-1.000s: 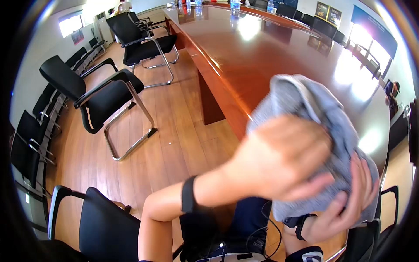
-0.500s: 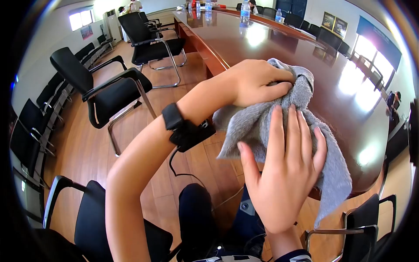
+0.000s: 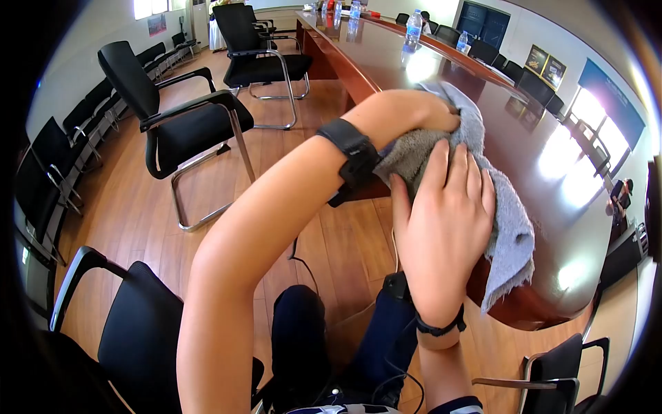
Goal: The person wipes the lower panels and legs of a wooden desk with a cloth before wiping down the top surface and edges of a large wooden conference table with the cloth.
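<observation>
A grey cloth (image 3: pixel 509 234) lies bunched over the near edge of the glossy reddish-brown table (image 3: pixel 558 269), with one corner hanging at the right. My left hand (image 3: pixel 422 110) reaches across from the left with the wrist bent, its fingers closed round the upper part of the cloth. Its fingertips are hidden in the folds. Just below it, my right hand (image 3: pixel 447 224) lies flat on the cloth, fingers stretched out and thumb apart. Black straps circle both wrists; the left strap (image 3: pixel 350 148) carries a small black box.
Black armchairs stand at the left (image 3: pixel 186 124), lower left (image 3: pixel 141 324) and lower right (image 3: pixel 555 369). Water bottles (image 3: pixel 414 27) stand along the far table. A cable (image 3: pixel 303 262) hangs near my legs. Another person (image 3: pixel 620 200) is at the far right.
The view has shifted, and the chairs appear farther right. My left wrist is bent more sharply. The cloth's loose left flap has drawn in toward my hands, while my right hand stays flat on it.
</observation>
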`<state>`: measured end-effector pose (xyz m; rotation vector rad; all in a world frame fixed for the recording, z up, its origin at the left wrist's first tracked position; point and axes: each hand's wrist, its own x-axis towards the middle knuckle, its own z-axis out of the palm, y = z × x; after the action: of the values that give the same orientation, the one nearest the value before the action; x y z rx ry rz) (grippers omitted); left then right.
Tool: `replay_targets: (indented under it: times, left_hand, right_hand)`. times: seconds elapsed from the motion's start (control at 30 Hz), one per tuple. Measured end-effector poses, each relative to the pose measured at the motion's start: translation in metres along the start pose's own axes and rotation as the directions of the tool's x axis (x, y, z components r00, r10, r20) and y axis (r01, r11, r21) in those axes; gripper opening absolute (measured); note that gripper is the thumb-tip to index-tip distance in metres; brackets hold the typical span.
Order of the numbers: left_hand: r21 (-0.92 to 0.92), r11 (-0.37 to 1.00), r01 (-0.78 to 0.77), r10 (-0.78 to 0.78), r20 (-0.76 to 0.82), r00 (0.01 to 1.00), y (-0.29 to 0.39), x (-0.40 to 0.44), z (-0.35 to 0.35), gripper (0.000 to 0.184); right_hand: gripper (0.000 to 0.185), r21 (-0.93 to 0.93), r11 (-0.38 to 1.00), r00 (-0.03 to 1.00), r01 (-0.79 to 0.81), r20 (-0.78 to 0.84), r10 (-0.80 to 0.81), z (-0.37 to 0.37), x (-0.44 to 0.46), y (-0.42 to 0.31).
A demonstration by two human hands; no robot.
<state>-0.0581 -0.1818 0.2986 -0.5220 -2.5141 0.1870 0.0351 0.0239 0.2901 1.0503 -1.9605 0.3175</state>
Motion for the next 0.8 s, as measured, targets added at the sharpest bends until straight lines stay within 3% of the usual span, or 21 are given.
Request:
replay_targets:
  times: [0.03, 0.1, 0.13, 0.23, 0.27, 0.37, 0.4, 0.5, 0.53, 0.63, 0.7, 0.8]
  left_hand:
    - [0.015, 0.998, 0.068, -0.068, 0.029, 0.997, 0.011, -0.005, -0.014, 0.03]
    - [0.205, 0.969, 0.138, -0.186, 0.239, 0.953, 0.026, -0.015, -0.046, 0.022]
    - [0.121, 0.947, 0.297, -0.308, 0.093, 0.947, 0.035, -0.024, -0.048, 0.02]
    - [0.421, 0.867, 0.268, -0.345, 0.118, 0.931, 0.066, -0.038, -0.074, 0.018]
    - [0.499, 0.824, 0.269, -0.309, -0.003, 0.951, 0.064, -0.044, -0.065, 0.02]
    - [0.432, 0.784, 0.446, -0.515, 0.051, 0.855, 0.08, -0.05, -0.08, 0.029]
    - [0.409, 0.812, 0.416, -0.392, -0.145, 0.909, 0.07, -0.064, -0.064, 0.041]
    - [0.199, 0.853, 0.482, -0.435, -0.236, 0.869, 0.072, -0.09, -0.049, 0.036]
    - [0.14, 0.792, 0.594, -0.574, -0.16, 0.803, 0.082, -0.092, -0.051, 0.029]
    - [0.108, 0.891, 0.44, -0.368, -0.393, 0.843, 0.085, -0.106, -0.047, 0.019]
    - [0.107, 0.902, 0.418, -0.311, -0.51, 0.802, 0.083, -0.111, -0.04, 0.016]
    - [0.007, 0.9, 0.435, -0.383, -0.461, 0.8, 0.083, -0.112, -0.04, 0.017]
  right_hand:
    - [0.051, 0.004, 1.0, 1.0, 0.017, -0.005, -0.017, 0.001, 0.0, 0.001]
    - [0.05, 0.017, 0.999, 0.999, 0.047, -0.022, -0.047, 0.004, 0.0, 0.003]
    - [0.05, 0.02, 0.998, 0.997, 0.061, -0.04, -0.06, 0.006, -0.001, 0.003]
    - [0.05, 0.024, 0.995, 0.996, 0.094, 0.0, -0.094, 0.001, -0.002, 0.003]
    - [0.05, -0.006, 0.995, 0.995, 0.098, -0.001, -0.098, 0.003, -0.003, 0.004]
    - [0.049, -0.053, 0.992, 0.994, 0.111, -0.017, -0.112, 0.012, -0.002, 0.003]
    - [0.048, -0.044, 0.992, 0.993, 0.119, -0.02, -0.12, 0.013, -0.002, 0.003]
    - [0.046, -0.011, 0.989, 0.988, 0.147, -0.046, -0.147, 0.017, -0.001, 0.001]
    - [0.046, -0.001, 0.988, 0.986, 0.156, -0.059, -0.156, 0.018, -0.001, 0.001]
    - [0.044, 0.015, 0.988, 0.986, 0.155, -0.068, -0.154, 0.019, -0.001, -0.001]
    - [0.042, 0.002, 0.99, 0.985, 0.139, -0.1, -0.138, 0.023, -0.001, -0.003]
    - [0.043, -0.006, 0.991, 0.987, 0.136, -0.085, -0.136, 0.021, -0.002, -0.002]
